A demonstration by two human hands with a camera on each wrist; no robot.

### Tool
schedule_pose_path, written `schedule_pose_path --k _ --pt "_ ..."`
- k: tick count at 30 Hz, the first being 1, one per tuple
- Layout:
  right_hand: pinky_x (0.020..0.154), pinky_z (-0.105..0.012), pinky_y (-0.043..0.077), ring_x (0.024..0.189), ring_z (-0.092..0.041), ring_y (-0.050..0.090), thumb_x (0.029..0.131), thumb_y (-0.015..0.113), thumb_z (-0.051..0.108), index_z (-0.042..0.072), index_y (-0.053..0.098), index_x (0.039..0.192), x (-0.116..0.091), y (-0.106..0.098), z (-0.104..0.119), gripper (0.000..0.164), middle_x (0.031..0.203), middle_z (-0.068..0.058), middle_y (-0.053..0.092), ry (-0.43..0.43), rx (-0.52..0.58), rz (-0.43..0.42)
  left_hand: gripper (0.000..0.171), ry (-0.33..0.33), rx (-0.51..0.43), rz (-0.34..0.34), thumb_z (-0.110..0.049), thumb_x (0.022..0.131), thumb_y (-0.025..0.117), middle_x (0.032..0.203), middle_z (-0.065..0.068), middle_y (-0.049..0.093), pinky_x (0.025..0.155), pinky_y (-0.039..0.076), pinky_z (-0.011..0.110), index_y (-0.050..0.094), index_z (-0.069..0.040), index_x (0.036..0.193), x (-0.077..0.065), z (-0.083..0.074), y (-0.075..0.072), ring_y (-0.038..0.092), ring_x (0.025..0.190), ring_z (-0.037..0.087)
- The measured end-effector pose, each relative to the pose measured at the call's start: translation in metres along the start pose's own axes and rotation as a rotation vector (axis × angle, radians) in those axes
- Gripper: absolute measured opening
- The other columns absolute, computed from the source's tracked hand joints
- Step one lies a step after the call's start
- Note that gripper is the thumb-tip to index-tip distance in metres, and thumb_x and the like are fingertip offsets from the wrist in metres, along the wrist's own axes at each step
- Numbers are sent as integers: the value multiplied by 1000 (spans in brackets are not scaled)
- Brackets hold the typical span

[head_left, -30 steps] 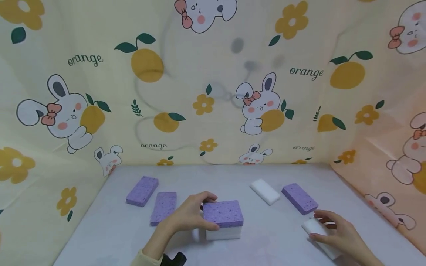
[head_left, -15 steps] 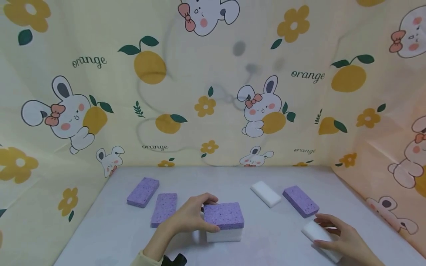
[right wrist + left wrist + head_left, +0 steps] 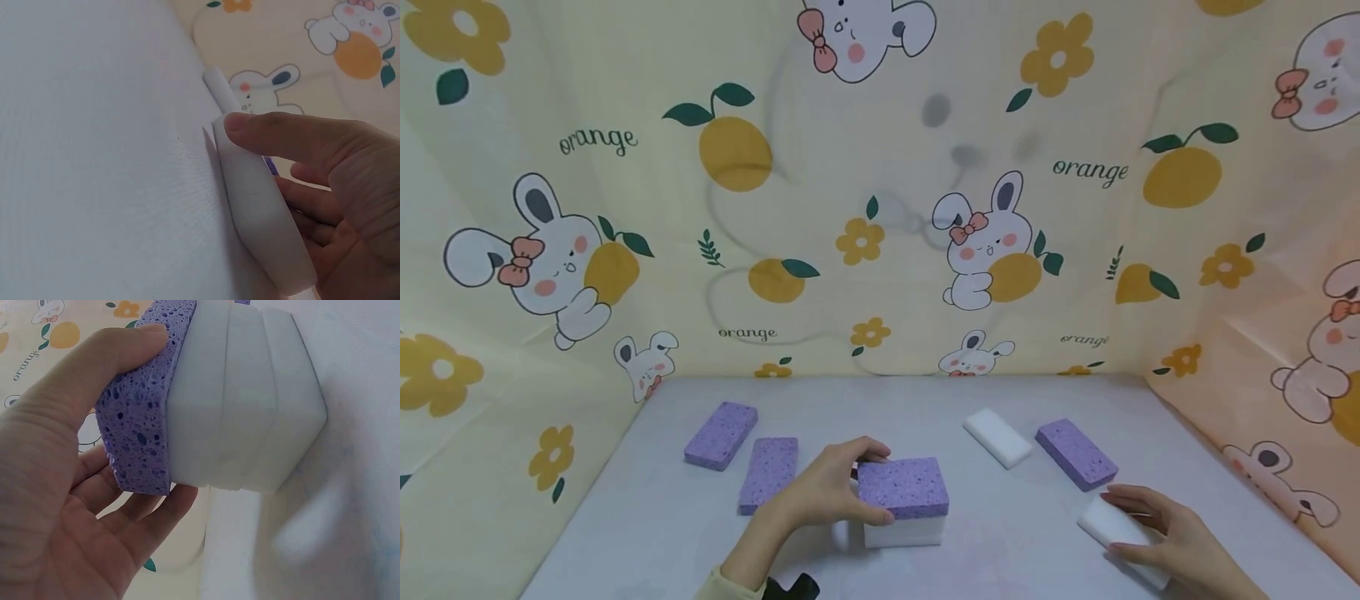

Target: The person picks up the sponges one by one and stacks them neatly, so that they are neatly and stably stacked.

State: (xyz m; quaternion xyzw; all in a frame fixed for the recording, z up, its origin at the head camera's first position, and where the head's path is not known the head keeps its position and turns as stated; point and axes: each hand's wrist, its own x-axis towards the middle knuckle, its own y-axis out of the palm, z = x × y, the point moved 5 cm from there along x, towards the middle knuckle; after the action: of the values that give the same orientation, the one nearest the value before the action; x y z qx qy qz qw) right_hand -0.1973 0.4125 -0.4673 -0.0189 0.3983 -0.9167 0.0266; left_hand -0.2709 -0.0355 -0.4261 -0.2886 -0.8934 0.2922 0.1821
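Observation:
A purple speckled sponge (image 3: 906,485) lies on top of a stack of white sponge blocks (image 3: 244,400) in the middle of the table. My left hand (image 3: 827,492) grips this purple sponge from the left, thumb on the near side and fingers on the far side. Toward the right front, my right hand (image 3: 1176,537) holds another white sponge block (image 3: 1112,525) between thumb and fingers. In the right wrist view that white block (image 3: 259,200) has a shadow along its lower edge; whether it touches the table cannot be told.
Two purple sponges, one farther back (image 3: 721,435) and one nearer (image 3: 769,473), lie left of the stack. Back right are a white block (image 3: 997,437) and a purple sponge (image 3: 1077,454), close to my right fingers. A printed cloth (image 3: 880,275) stands behind the table (image 3: 1000,533).
My right hand's fingers have drawn slightly closer around the white block, and thumb and block have shifted a little. My left hand keeps its place on the purple sponge.

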Motion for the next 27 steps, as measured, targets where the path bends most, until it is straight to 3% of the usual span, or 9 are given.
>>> schedule_pose_path --k 5,13,20,27 --pt "75 -22 48 100 -2 55 80 83 25 -5 49 136 1 -1 0 73 132 -23 56 -19 7 43 73 -1 -3 -2 -41 67 90 114 -13 61 94 48 31 57 -17 127 0 -1 -1 56 105 7" --pt "75 -22 47 102 -6 55 82 81 28 -2 51 136 0 -1 -2 69 132 -19 57 10 -8 38 71 -27 -15 4 -42 67 90 114 -14 60 95 48 31 58 -19 127 0 0 1 55 106 7" --pt "77 -18 45 104 0 56 80 83 22 2 56 132 -1 -1 2 62 127 -13 62 -120 -47 -18 71 -14 -12 -3 -41 67 90 114 -14 61 94 48 31 58 -19 127 -1 -1 1 56 106 7" --pt "79 -15 44 105 2 55 79 83 18 3 57 131 -2 -1 4 60 124 -3 64 -176 -20 -54 71 -13 -3 -5 -41 68 90 115 -14 61 94 48 32 58 -19 127 0 -1 0 55 107 7"
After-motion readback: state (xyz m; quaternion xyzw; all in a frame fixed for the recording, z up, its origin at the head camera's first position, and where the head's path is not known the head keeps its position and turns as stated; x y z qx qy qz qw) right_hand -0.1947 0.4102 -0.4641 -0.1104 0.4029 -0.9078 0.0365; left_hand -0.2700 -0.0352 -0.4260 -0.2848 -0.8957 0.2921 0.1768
